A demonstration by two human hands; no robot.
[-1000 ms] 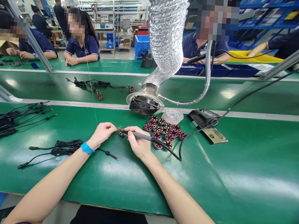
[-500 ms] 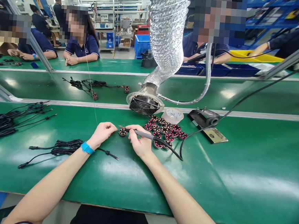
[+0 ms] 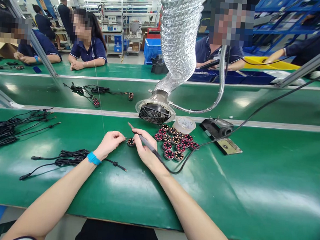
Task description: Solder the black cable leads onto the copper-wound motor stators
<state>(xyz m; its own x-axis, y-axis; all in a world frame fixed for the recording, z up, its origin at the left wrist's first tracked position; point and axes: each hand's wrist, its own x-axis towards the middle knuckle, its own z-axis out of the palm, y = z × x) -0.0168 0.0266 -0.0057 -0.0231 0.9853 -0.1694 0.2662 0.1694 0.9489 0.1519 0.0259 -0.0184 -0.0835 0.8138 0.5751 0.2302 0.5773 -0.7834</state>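
Note:
My left hand is closed in a pinch, with a thin solder wire running down to it from overhead; a short thin end shows at the fingertips. Just right of those fingertips, a small round coil part with copper-coloured segments lies on the green bench, partly covered by my right fingers. My right hand grips a soldering iron like a pen. Its tip points up and left, above and apart from the coil part. The iron's black cord loops away to the right.
Several similar coil parts lie grouped at right, by a tape roll and an iron stand. A fan hood hangs ahead. Black cable bundles lie at left. Co-workers sit across the bench.
The soldering iron's tip has swung up and away from beside the coil part, and its cord has shifted lower. My right hand has moved slightly left; my left hand stays nearly still.

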